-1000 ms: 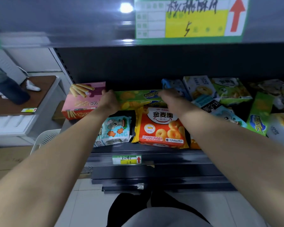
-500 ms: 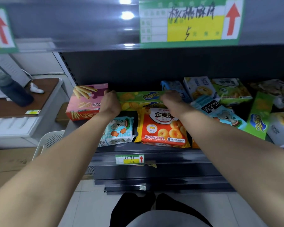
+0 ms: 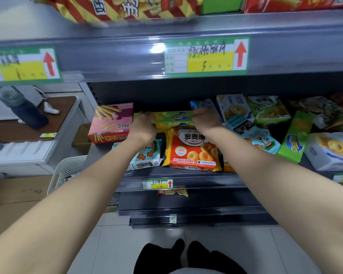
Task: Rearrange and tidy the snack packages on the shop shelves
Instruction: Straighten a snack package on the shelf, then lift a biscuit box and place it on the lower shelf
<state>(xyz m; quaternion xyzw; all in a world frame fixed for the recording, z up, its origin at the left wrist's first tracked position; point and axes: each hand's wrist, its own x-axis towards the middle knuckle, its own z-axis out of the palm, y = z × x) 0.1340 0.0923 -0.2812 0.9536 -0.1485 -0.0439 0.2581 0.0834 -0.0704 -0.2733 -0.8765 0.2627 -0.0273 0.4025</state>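
A long green snack box (image 3: 173,117) lies crosswise at the back of the middle shelf (image 3: 182,177). My left hand (image 3: 144,125) grips its left end and my right hand (image 3: 205,119) grips its right end. Under it lies a second green box, mostly hidden. In front sit an orange bag of ring biscuits (image 3: 192,152) and a pale blue bear-biscuit pack (image 3: 147,156). A pink wafer-roll box (image 3: 111,123) stands to the left of my left hand.
To the right lie more packs: a blue bear pack (image 3: 255,136), a green box (image 3: 294,138), white cookie boxes (image 3: 329,150) and a green cookie pack (image 3: 268,109). The shelf above carries striped bags (image 3: 127,7). A white basket (image 3: 67,173) and a side table (image 3: 28,125) are at left.
The view has tilted upward, bringing the upper shelf's goods into sight. Both hands stay at the ends of the green box, which looks slightly raised.
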